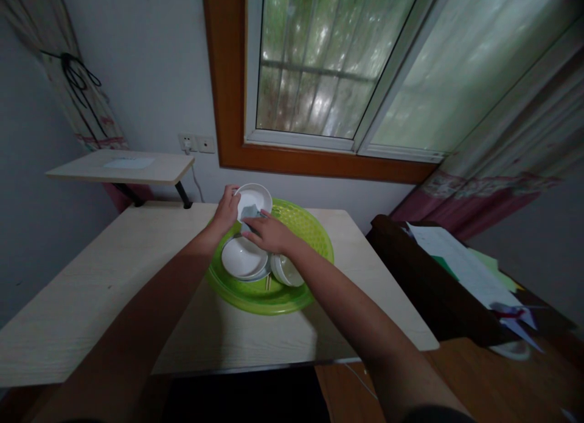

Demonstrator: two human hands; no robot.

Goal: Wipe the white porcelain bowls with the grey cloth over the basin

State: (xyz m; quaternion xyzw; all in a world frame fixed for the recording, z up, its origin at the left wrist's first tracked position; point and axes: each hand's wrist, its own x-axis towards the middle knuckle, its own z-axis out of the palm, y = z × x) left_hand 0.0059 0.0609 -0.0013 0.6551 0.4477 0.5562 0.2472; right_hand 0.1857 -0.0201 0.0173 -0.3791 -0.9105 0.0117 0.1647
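My left hand [226, 211] grips a white bowl [256, 195] by its left side, tilted with its inside toward me. Pressed to the bowl's lower inside is a greyish-blue cloth [249, 212], which my right hand [269, 231] holds with bent fingers. Below them, white dishes [244, 257] sit stacked in a round green basin [274, 304]. More white bowls [288, 271] lie tipped on their side under my right wrist. Thin chopsticks [267, 282] show between the two groups.
The basin stands on a pale wooden table [182, 319]. At the left rear is a raised shelf [118, 166] on black legs. Behind the table are a wall socket [196, 143] and a window. To the right, a dark wooden piece [401, 271] bears papers [456, 262].
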